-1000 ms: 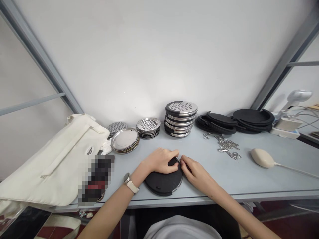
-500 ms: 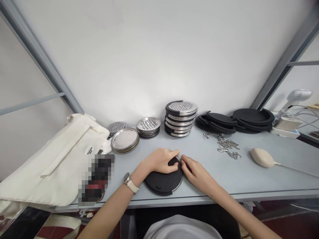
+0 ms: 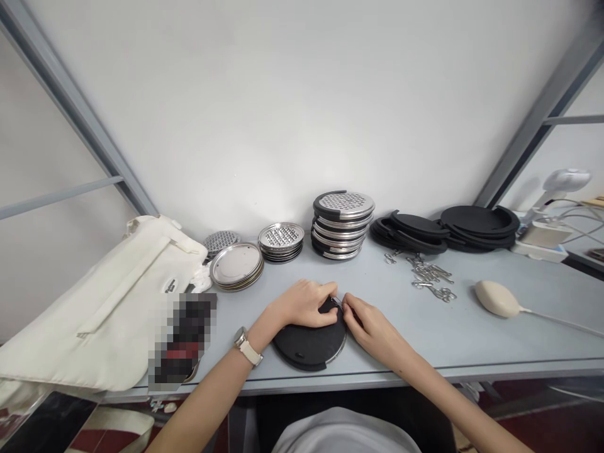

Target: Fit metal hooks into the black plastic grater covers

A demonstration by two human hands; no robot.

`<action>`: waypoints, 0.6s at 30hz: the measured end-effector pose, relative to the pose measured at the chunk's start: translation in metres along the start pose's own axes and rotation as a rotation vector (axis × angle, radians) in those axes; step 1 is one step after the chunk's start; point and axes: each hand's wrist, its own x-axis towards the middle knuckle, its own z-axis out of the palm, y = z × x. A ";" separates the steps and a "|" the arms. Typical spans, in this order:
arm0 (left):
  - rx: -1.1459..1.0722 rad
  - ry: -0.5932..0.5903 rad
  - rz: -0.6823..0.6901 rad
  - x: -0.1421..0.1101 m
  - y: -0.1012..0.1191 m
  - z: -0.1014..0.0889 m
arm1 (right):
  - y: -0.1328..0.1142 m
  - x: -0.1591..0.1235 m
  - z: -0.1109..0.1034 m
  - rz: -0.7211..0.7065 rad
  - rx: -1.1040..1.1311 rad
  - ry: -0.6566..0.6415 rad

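A round black disc with a thin metal rim on its right side lies flat near the table's front edge. Across its upper part my left hand is closed, thumb and fingers gripping the disc's far right edge. My right hand is closed in a pinch at that same edge, holding a small metal clip. The fingertips partly hide the clip, so I cannot tell whether it is fastened to the disc.
Behind my hands stand stacked graters with black holders, grater plates and plain metal discs. Black holders, loose metal clips and a beige rounded device are right. A cream bag lies left.
Both hands stay at the disc's far right edge. The left fingertips and the small metal clip between the hands have shifted very slightly.
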 end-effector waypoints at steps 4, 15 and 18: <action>-0.052 0.000 -0.010 0.000 -0.001 0.001 | 0.000 0.000 0.000 0.008 0.011 0.004; 0.010 -0.014 0.007 0.000 0.000 -0.001 | -0.001 -0.001 0.001 0.030 0.034 0.013; 0.031 -0.020 0.006 0.000 0.001 -0.001 | -0.001 0.000 0.001 0.032 0.041 0.011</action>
